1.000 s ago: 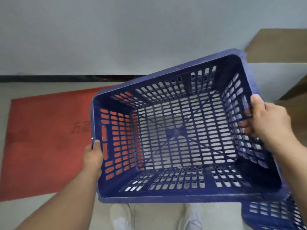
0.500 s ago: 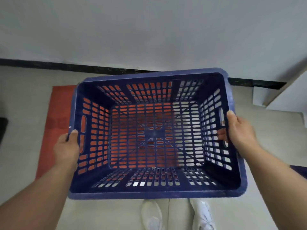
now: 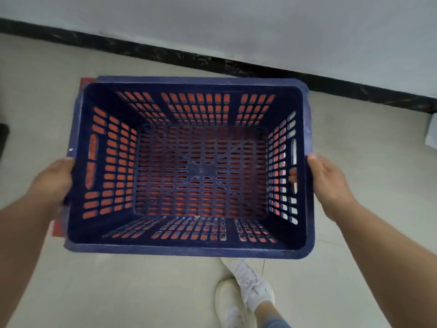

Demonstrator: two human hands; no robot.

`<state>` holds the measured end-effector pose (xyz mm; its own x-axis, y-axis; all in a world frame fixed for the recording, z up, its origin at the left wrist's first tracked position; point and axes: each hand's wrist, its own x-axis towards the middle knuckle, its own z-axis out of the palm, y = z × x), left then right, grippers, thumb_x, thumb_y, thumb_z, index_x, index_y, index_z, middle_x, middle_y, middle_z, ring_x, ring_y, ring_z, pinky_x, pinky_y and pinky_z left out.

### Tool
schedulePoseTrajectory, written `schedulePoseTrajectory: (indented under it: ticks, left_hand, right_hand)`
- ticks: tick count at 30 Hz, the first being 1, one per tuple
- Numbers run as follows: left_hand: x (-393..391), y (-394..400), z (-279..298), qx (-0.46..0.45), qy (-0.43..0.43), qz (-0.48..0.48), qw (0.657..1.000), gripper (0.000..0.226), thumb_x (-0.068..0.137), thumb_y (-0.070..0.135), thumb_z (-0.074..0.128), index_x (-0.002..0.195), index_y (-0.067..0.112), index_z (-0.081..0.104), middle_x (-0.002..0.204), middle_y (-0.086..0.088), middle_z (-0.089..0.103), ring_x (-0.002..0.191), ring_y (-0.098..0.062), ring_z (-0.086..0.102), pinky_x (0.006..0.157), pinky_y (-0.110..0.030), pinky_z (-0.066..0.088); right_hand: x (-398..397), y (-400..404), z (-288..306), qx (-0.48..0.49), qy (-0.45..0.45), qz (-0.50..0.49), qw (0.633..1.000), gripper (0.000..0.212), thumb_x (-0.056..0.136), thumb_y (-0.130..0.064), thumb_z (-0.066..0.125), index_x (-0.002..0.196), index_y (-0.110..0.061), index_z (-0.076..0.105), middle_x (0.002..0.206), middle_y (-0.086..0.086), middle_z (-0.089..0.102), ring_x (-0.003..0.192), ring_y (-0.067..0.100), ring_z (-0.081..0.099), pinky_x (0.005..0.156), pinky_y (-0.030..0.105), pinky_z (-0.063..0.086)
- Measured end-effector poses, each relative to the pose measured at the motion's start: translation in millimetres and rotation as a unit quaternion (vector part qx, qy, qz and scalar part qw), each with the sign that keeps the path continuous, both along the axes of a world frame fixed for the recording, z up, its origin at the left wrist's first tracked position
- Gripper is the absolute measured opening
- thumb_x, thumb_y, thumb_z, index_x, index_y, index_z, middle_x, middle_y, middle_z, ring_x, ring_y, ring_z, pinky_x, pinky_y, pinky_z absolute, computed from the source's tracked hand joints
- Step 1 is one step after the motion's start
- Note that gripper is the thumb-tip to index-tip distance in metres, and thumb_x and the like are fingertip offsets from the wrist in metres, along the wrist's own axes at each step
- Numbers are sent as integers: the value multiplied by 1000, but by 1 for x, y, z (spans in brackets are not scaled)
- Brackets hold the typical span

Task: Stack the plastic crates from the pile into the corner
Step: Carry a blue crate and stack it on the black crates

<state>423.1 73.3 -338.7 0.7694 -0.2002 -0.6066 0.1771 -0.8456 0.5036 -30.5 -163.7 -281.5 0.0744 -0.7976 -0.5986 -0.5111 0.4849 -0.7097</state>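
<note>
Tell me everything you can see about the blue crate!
The crate is dark blue, looks like plastic, and is rectangular and empty. Its walls and bottom are full of small slots, and each short side has a long handle slot. It is held open side up, nearly level. The left hand and right hand grip its short sides, with fingers poking through the right handle. A red mat shows through the slots.
</note>
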Motion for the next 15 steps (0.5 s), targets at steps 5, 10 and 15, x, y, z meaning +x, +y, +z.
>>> schedulePoseTrajectory:
  ticks: [5, 10, 15]
  left_hand:
    - [-6, -13, 11, -12, 53, -7, 998, 49, 83, 51, 45, 105, 14, 67, 101, -19, 72, 78, -33, 71, 71, -50, 57]
    - [-20, -20, 19, -68, 88, 36, 993, 60, 83, 57, 40, 119, 14, 61, 113, -18, 66, 95, -33, 62, 84, -47, 52]
    - [-20, -19, 19, -81, 117, 36, 989, 50, 93, 51, 35, 94, 11, 65, 72, -1, 70, 62, -14, 63, 68, -35, 49]
  right_hand:
    - [0, 23, -7, 5, -18, -58, 998, 34, 102, -28, 34, 85, -19, 62, 79, 3, 74, 69, 15, 71, 69, 30, 57]
    - [11, 24, -14, -30, 11, -81, 996, 33, 102, -25, 30, 85, -10, 54, 78, 11, 67, 47, 8, 56, 48, 17, 49]
    - [14, 21, -11, -10, 29, -72, 997, 38, 98, -24, 33, 84, 0, 59, 72, 15, 65, 57, 21, 58, 63, 35, 51]
